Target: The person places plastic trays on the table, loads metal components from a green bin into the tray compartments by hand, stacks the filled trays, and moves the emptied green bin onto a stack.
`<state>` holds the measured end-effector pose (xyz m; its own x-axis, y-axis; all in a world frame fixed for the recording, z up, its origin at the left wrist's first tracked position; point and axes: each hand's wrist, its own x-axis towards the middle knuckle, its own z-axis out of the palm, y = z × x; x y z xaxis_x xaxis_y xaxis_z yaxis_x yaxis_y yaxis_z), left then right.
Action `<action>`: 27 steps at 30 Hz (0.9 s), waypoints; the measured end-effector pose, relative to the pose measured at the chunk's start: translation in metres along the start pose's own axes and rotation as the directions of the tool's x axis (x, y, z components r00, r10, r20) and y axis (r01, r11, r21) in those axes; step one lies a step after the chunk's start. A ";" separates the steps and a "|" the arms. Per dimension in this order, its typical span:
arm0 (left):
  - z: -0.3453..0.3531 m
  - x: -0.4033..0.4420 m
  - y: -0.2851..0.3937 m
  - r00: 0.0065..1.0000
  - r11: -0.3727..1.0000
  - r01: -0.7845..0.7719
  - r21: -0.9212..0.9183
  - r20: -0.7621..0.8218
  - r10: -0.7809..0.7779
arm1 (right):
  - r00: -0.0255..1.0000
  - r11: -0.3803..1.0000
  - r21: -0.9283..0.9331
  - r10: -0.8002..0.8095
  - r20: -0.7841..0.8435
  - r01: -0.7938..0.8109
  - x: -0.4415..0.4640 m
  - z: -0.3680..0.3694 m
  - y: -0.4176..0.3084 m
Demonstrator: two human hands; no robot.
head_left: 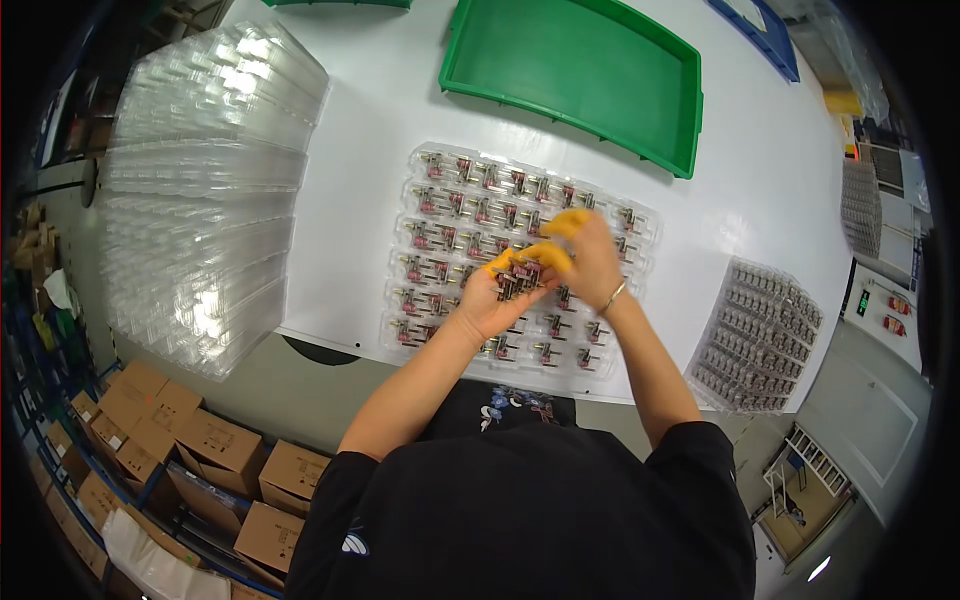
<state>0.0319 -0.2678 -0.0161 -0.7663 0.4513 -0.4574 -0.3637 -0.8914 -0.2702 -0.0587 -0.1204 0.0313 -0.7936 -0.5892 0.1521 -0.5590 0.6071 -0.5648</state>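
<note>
A clear plastic tray (418, 160) lies on the white table, its pockets holding many small metal parts with reddish pieces. Over its middle, my left hand (490, 305) is wrapped round a bunch of the same small metal parts (518, 278). Yellow covers are on the fingertips of both hands. My right hand (590, 255) is just to the right of the bunch, blurred by motion, with its fingers bent toward the left hand. Whether it holds a part cannot be made out. Some pockets at the tray's lower right are partly hidden by my right hand and forearm.
Tall stacks of clear trays (215, 190) stand on the left of the white table (350, 120). Beyond the parts tray is a green bin (580, 70). A stack of filled trays (760, 335) sits at the right, a blue bin (765, 35) at the far right.
</note>
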 end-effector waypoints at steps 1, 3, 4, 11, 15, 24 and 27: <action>0.003 0.001 -0.004 0.998 0.999 -0.020 0.048 -0.063 0.023 | 1.000 1.000 -0.002 0.000 0.002 0.000 -0.009 -0.001 -0.004; 0.006 0.001 -0.009 0.979 0.987 -0.054 0.149 -0.189 0.082 | 0.964 0.989 0.048 0.124 0.234 -0.139 -0.023 0.002 -0.007; 0.002 0.002 -0.009 0.978 0.987 -0.057 0.148 -0.192 0.086 | 0.965 0.985 -0.014 0.174 0.198 -0.174 -0.023 0.003 0.000; -0.016 0.008 -0.012 0.989 0.989 0.145 -0.017 -0.015 -0.146 | 0.976 0.955 -0.206 0.204 -0.074 -0.215 -0.012 0.009 0.026; -0.033 0.013 -0.014 0.978 0.970 0.199 -0.139 0.091 -0.187 | 0.990 0.987 -0.092 0.137 0.029 -0.134 -0.026 0.001 -0.012; -0.038 -0.002 -0.037 0.957 0.958 0.287 -0.014 -0.027 -0.287 | 0.978 0.959 -0.198 0.207 0.004 -0.202 -0.048 0.018 0.012; -0.034 -0.003 -0.036 0.954 0.953 0.292 -0.083 -0.042 -0.296 | 0.978 0.966 -0.153 0.207 -0.024 -0.208 -0.042 0.011 -0.013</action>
<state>0.0654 -0.2353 -0.0339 -0.6008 0.6965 -0.3922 -0.5267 -0.7140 -0.4612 -0.0153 -0.1090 0.0237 -0.8978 -0.4374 0.0515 -0.4113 0.7908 -0.4532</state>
